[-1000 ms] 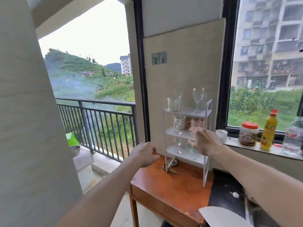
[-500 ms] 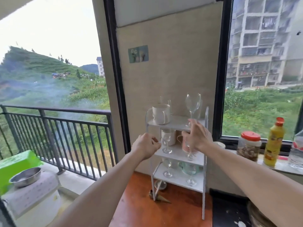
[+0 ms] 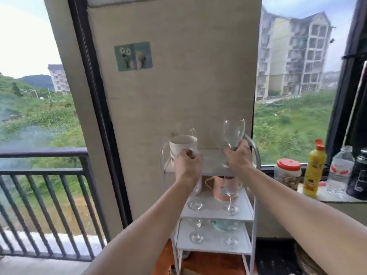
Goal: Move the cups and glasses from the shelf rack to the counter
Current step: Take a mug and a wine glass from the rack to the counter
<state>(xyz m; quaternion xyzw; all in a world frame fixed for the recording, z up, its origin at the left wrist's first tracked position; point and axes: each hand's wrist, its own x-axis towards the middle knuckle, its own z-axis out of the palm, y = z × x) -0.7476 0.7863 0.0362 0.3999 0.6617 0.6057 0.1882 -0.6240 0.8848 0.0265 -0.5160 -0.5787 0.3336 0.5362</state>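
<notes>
A white three-tier shelf rack (image 3: pixel 213 212) stands against the beige wall panel on a brown wooden table (image 3: pixel 210 263). On the top tier my left hand (image 3: pixel 187 164) grips a white mug (image 3: pixel 181 145). My right hand (image 3: pixel 238 157) is closed around the stem of a tall wine glass (image 3: pixel 234 130). A clear glass mug (image 3: pixel 185 129) stands behind the white mug. The middle tier holds a pink cup (image 3: pixel 218 188) and two small stemmed glasses (image 3: pixel 231 195). On the bottom tier are more stemmed glasses (image 3: pixel 196 231) and a teal cup (image 3: pixel 222 225).
On the window sill at right stand a red-lidded jar (image 3: pixel 288 174), a yellow bottle (image 3: pixel 313 169), a clear water bottle (image 3: pixel 339 171) and a dark flask (image 3: pixel 358 175). A black balcony railing (image 3: pixel 43 169) runs at left. A dark counter surface (image 3: pixel 276 262) lies right of the table.
Both hands rose from the middle tier to the top tier; the left closed on the white mug, the right on the wine glass stem. The view moved closer to the rack.
</notes>
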